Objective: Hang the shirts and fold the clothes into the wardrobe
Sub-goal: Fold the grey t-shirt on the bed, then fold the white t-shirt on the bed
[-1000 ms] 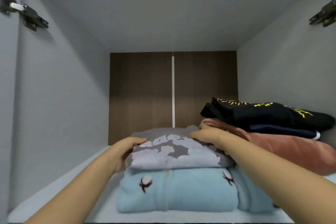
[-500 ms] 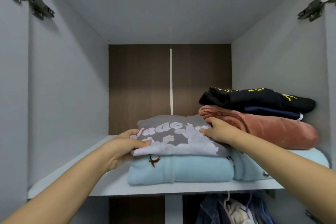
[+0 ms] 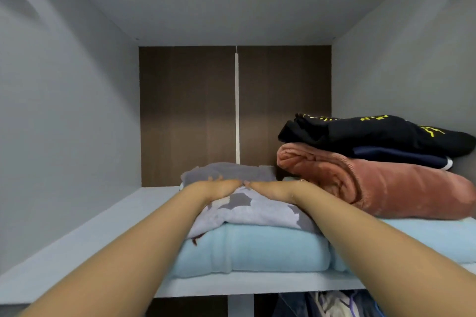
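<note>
A folded grey shirt [image 3: 247, 210] with pale lettering lies on top of a folded light-blue garment [image 3: 247, 252] on the wardrobe shelf [image 3: 85, 247]. My left hand [image 3: 211, 189] and my right hand [image 3: 273, 189] lie flat on the grey shirt, side by side near its middle, fingers stretched toward the back. The two hands almost touch each other. Both forearms reach in from the front edge.
To the right a folded pink fleece [image 3: 381, 185] carries a black garment with yellow print [image 3: 373, 134] and a navy piece. Grey side walls and a brown back panel [image 3: 188, 116] close the compartment. Hanging clothes [image 3: 332, 304] show below the shelf.
Both hands left the grey shirt's side edges and came together on its top, now lying flat. The camera moved closer to the shelf.
</note>
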`<action>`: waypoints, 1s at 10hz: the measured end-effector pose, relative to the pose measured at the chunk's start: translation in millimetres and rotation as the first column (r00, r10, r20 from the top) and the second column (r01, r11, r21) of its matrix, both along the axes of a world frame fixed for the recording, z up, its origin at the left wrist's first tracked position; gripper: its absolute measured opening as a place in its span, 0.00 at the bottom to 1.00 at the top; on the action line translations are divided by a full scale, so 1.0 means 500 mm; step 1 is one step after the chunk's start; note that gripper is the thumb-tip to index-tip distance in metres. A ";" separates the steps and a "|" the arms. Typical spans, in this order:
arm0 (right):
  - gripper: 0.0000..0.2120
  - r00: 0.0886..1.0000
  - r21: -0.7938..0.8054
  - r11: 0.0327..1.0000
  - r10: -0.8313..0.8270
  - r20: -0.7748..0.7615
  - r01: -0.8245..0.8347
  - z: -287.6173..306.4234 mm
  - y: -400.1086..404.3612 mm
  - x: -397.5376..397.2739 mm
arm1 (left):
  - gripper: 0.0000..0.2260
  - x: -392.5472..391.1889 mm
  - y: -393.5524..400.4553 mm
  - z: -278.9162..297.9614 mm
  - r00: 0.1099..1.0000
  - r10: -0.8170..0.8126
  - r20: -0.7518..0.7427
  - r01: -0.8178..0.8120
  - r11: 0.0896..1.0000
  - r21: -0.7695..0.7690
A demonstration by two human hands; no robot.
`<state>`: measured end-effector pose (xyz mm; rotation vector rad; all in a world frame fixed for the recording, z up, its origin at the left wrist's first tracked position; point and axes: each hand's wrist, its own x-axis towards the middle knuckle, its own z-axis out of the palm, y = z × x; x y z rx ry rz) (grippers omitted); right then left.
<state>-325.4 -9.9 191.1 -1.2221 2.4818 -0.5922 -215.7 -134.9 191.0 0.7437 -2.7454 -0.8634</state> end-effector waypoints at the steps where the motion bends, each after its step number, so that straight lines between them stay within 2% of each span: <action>1: 0.26 0.998 0.043 0.997 0.056 0.026 -0.057 0.003 0.000 -0.005 | 0.26 -0.003 -0.001 0.000 0.997 0.033 0.072 -0.028 0.997 -0.071; 2: 0.24 0.989 0.094 0.990 0.112 -0.096 -0.103 0.010 -0.002 0.001 | 0.24 -0.010 0.006 0.002 0.985 0.084 0.148 -0.054 0.980 -0.193; 3: 0.28 0.988 0.099 0.995 0.042 -0.150 -0.027 0.019 0.014 0.014 | 0.23 -0.007 0.041 0.013 0.983 0.155 0.100 -0.140 0.979 -0.146; 4: 0.33 0.988 0.058 0.997 -0.036 -0.153 0.045 0.053 0.049 0.062 | 0.22 0.039 0.060 0.034 0.985 0.164 -0.052 -0.168 0.982 -0.083; 5: 0.32 0.945 -0.028 0.998 0.037 -0.326 -0.048 0.061 0.104 0.139 | 0.23 0.135 0.076 0.023 0.986 0.027 -0.163 -0.061 0.976 -0.209; 6: 0.31 0.791 -0.065 0.998 -0.043 -0.611 0.004 0.036 0.175 0.229 | 0.25 0.212 0.088 -0.020 0.970 0.063 -0.233 -0.188 0.804 -0.565; 7: 0.30 0.589 -0.156 0.984 -0.175 -0.789 0.084 -0.006 0.249 0.319 | 0.28 0.306 0.122 -0.059 0.921 -0.021 -0.388 -0.290 0.628 -0.722; 8: 0.29 0.465 -0.309 0.944 -0.327 -0.823 0.117 -0.072 0.336 0.416 | 0.29 0.401 0.161 -0.116 0.906 -0.089 -0.413 -0.305 0.539 -0.785; 9: 0.29 0.476 -0.376 0.908 -0.418 -0.774 0.185 -0.175 0.435 0.528 | 0.28 0.491 0.230 -0.196 0.855 -0.278 -0.437 -0.246 0.525 -0.815; 10: 0.32 0.471 -0.347 0.877 -0.473 -0.744 0.333 -0.274 0.537 0.635 | 0.29 0.561 0.314 -0.278 0.829 -0.364 -0.424 -0.169 0.561 -0.811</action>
